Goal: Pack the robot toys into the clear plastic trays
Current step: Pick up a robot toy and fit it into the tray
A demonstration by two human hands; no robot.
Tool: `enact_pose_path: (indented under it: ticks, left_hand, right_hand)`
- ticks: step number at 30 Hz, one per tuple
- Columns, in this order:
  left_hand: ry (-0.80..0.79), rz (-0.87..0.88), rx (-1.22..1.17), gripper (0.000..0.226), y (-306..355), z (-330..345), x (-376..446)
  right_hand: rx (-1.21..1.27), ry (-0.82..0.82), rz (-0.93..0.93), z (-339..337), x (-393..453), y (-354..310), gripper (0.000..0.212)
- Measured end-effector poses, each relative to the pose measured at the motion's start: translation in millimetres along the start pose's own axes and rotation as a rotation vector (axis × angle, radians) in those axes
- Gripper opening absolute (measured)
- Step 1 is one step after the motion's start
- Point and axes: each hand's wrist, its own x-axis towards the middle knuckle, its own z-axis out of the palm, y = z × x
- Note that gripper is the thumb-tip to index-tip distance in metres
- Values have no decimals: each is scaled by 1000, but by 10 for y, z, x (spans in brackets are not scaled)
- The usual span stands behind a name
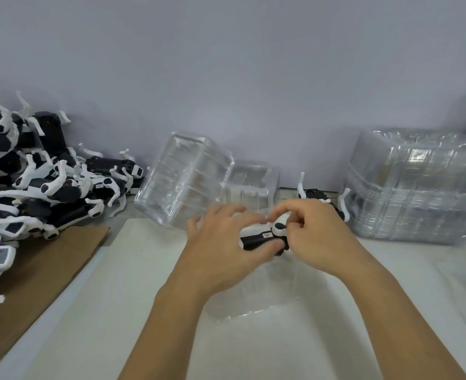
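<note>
- A black-and-white robot toy was held above a clear plastic tray lying on the white surface.
- The toy's black body was gripped by the left hand, thumb curled under it.
- Its white joint was pinched by the right hand.
- A heap of robot toys was seen at left, partly on cardboard.
- Stacked empty trays were seen at right, a tilted stack behind the hands.

2 hands; many robot toys
</note>
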Motion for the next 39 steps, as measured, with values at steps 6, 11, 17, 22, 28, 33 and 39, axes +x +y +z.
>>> enact_pose_path:
  ticks: [6, 11, 17, 22, 28, 33, 39]
  left_hand:
    - [-211, -65, 90, 93, -9, -60, -24]
    - [-162, -60, 99, 75, -1, -28, -34]
    - [0, -131, -192, 72, -12, -93, -8]
    - [161, -154, -807, 58, -3, -266, 34]
    - [131, -293, -1508, 68, 113, -274, 42]
    - [78, -221, -1855, 85, 48, -205, 15]
    - [-52, -150, -1974, 91, 28, -145, 13]
  right_hand:
    - [35, 108, -8, 7, 6, 6, 46]
    - [81, 345, -17, -51, 18, 34, 43]
    - [228, 568, -36, -220, 25, -7, 41]
    - [465, 710, -41, -290, -4, -113, 32]
    - [379, 304, -266, -6, -28, -324, 17]
    - [427, 301, -351, 80, -35, -416, 15]
    - [469, 235, -400, -8, -45, -476, 23]
